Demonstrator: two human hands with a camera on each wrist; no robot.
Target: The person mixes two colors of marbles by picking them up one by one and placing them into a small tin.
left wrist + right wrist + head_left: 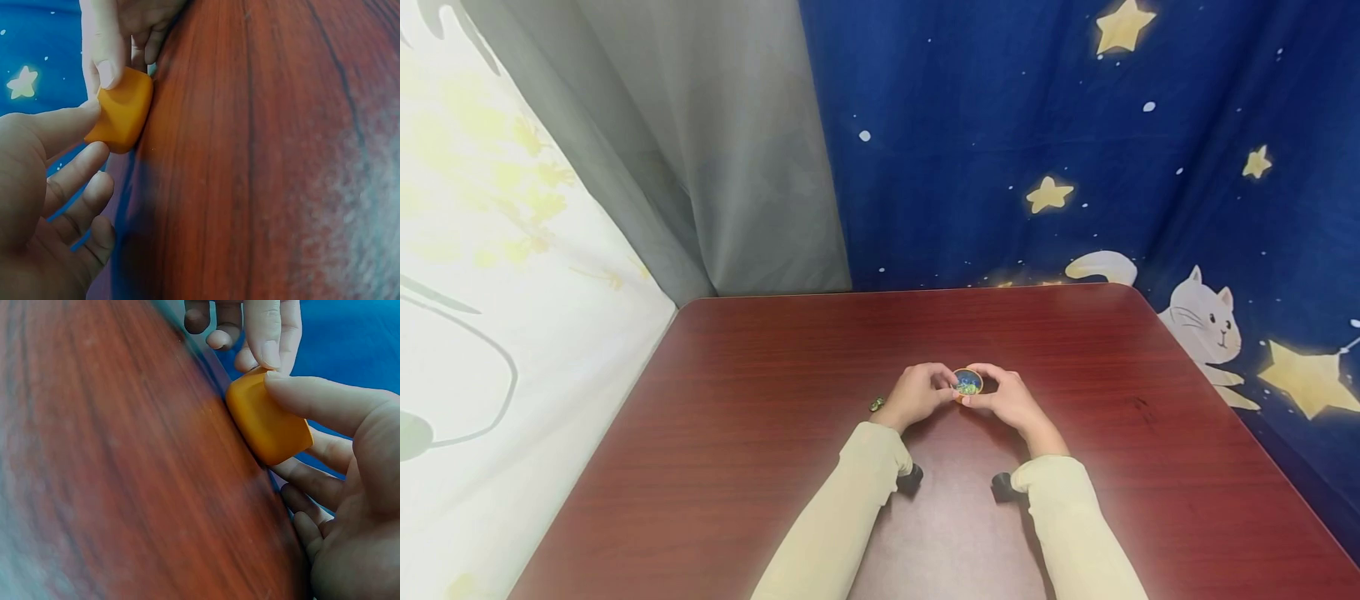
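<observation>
Both hands meet at a small round orange cup (967, 383), whose dark blue inside shows a green pattern in the head view. Its smooth, rounded orange side (125, 115) faces the left wrist camera. From the left, my left hand (917, 393) pinches the rim with its thumb and fingertips, the other fingers loosely bent. My right hand (1009, 402) grips the opposite side, its thumb (300, 397) lying on the orange wall. In both wrist views the cup is close over the table, tilted, and the fingertips of the two hands almost meet at its edge.
A small green and dark object (877, 404) lies on the red-brown table (775, 358) beside the left wrist. Dark wrist mounts (910, 481) stick out below both sleeves. A grey curtain (760, 167) and a blue starry curtain (955, 183) hang behind the table's far edge.
</observation>
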